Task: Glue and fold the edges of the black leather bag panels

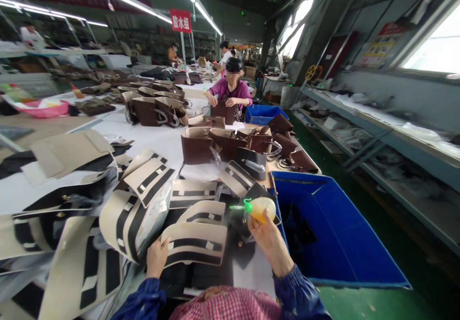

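Note:
In my right hand [268, 238] is a squeeze bottle [264, 209] of yellow-orange liquid, with a green cap and a thin nozzle pointing left. The bottle lies nearly level above the work. My left hand [157, 257] has its fingers closed on the left edge of a beige bag panel [196, 244] with dark strips across it. Similar panels, such as one curved beige panel [120, 222], lie left of my left hand and behind the held one. Below the bottle, a black panel [241, 248] with a small metal clasp lies on the white table.
A large blue bin [334, 262] stands at the table's right, close to my right arm. Brown bags [197, 147] stand in rows farther back. Across the table, a person in a purple top [246, 90] handles a brown bag. A pink basin [45, 109] sits at far left.

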Available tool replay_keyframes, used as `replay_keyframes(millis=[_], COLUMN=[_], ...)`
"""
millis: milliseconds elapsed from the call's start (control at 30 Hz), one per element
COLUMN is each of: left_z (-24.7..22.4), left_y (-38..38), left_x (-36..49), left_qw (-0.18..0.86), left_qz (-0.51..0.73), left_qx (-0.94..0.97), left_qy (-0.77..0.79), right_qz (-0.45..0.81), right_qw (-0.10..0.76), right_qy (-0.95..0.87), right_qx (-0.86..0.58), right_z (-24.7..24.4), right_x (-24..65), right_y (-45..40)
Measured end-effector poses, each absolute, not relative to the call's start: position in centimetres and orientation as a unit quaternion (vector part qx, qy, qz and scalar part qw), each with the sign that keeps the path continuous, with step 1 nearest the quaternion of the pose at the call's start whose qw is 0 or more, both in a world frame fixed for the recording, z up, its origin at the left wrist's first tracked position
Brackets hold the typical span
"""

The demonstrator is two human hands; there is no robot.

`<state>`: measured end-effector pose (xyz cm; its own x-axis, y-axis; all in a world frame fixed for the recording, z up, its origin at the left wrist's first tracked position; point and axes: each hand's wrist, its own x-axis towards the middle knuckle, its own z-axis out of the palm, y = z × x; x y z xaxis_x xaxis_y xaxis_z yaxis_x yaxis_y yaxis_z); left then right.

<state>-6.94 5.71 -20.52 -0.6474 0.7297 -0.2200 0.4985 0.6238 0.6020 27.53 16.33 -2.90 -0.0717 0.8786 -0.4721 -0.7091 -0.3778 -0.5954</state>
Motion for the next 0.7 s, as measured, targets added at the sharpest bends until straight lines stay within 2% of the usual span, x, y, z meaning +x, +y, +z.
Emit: replay_keyframes(millis=[100, 200, 400, 500, 633, 700], left_z=[-20.9, -20.9, -21.8, -21.4, -18.5, -16.4], left_y=[6.9, 6.1, 1.9, 0.0, -1.2, -0.8], left_x=[-6.3, -5.4, -4.4, -3.8, -2.0, -0.5], left_qw=[0.212, 0.193, 0.164, 0.174, 0.186, 0.228], left_qz=[0.22, 0.225, 0.296, 0.325, 0.356, 0.375], left_qx=[0.339, 0.341, 0.328, 0.319, 0.327, 0.353], left_qy=[0.89, 0.892, 0.882, 0.873, 0.855, 0.826], right_qz=[0.758, 0.768, 0.697, 0.648, 0.711, 0.747], right_qw=[0.512, 0.512, 0.623, 0.663, 0.587, 0.529], right_qy=[-0.088, -0.087, -0.133, -0.202, -0.207, -0.213], right_qx=[-0.395, -0.374, -0.329, -0.315, -0.327, -0.34], right_z=[-2.8, -1.3, 5.0, 6.3, 3.1, 0.2], right_x=[26.7, 26.9, 33.6, 37.0, 37.7, 36.1], right_y=[16.5, 16.8, 17.9, 18.0, 16.8, 15.8])
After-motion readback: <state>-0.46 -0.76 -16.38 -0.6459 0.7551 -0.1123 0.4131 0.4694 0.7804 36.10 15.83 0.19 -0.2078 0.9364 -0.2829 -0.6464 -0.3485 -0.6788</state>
